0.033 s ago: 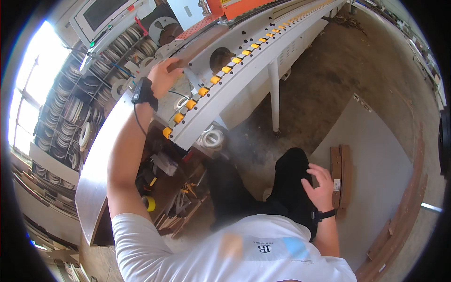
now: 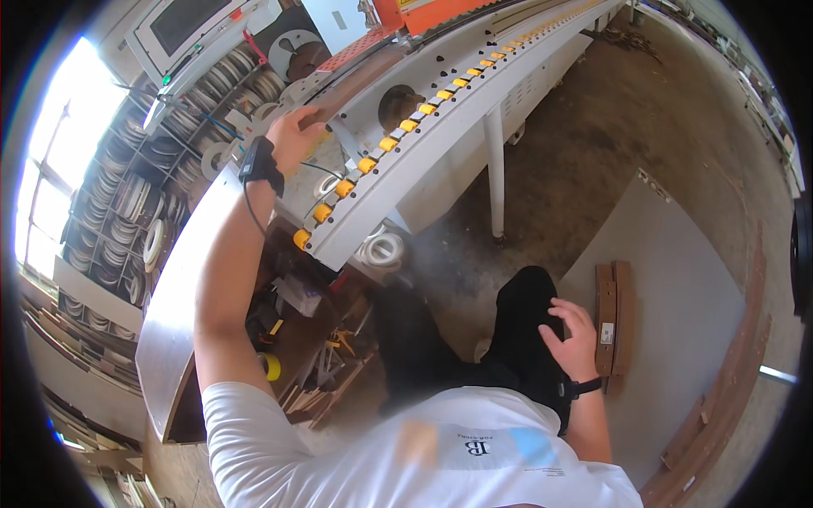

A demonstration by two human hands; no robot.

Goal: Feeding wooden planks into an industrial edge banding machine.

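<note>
My left hand point(image 2: 292, 140) reaches forward to the near end of a long brown board point(image 2: 360, 83) lying along the machine bed. Its fingers and thumb close about the board's end, partly hidden from view. Beside it runs the pale machine's rail point(image 2: 398, 165), set with a row of yellow rollers point(image 2: 387, 145). My right hand point(image 2: 576, 340) hangs by my right knee, fingers apart and holding nothing. Beyond that hand, brown strips point(image 2: 614, 317) with a white label lie on a large grey sheet point(image 2: 677, 279) on the floor.
A metal-topped bench point(image 2: 182, 313) stands at my left, with a yellow tape roll point(image 2: 270, 367) and tools below. Racks of coiled edging point(image 2: 127, 212) line the left wall. A control screen point(image 2: 186, 25) hangs at far left. One machine leg point(image 2: 494, 178) meets the floor.
My right hand has shifted slightly left, toward my knee. My left hand stays in nearly the same place at the board's end.
</note>
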